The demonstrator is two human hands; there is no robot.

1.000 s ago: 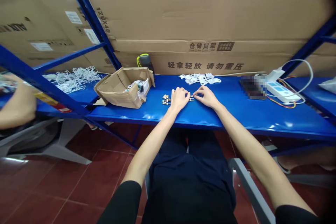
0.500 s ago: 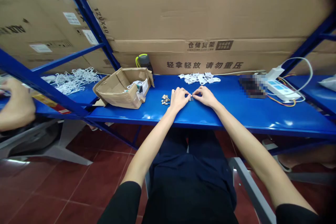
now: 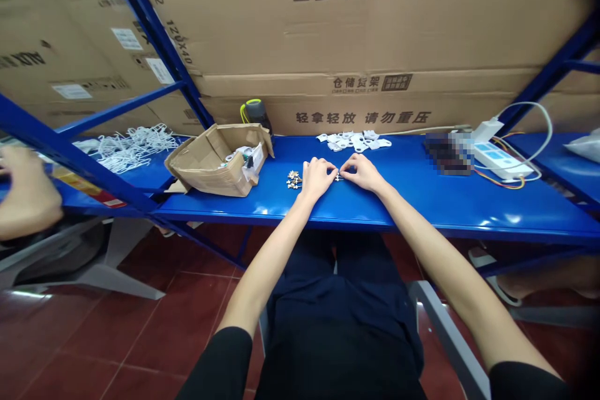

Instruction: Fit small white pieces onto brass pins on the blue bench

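Observation:
My left hand (image 3: 317,177) and my right hand (image 3: 364,172) meet over the blue table, fingertips nearly touching. Each is closed in a pinch. A small metal piece with a thin pin (image 3: 338,178) shows right at the fingertips, partly covered by them; which hand grips it is too small to make out. Beside my left hand lies a small pile of brass-coloured parts with pins (image 3: 294,180). White flat pieces with round holes (image 3: 354,140) are spread behind both hands.
An open cardboard box (image 3: 210,165) with small items stands left, a dark bottle (image 3: 259,114) behind it. To the right are a white power strip (image 3: 501,159), cables and a blurred-out object (image 3: 447,153). White hooked wires (image 3: 134,147) lie beyond the blue post, near another person's arm (image 3: 28,194).
My fingertips have drawn closer together around the small metal piece. The view has shifted slightly, and the other person's hand at the far left has moved.

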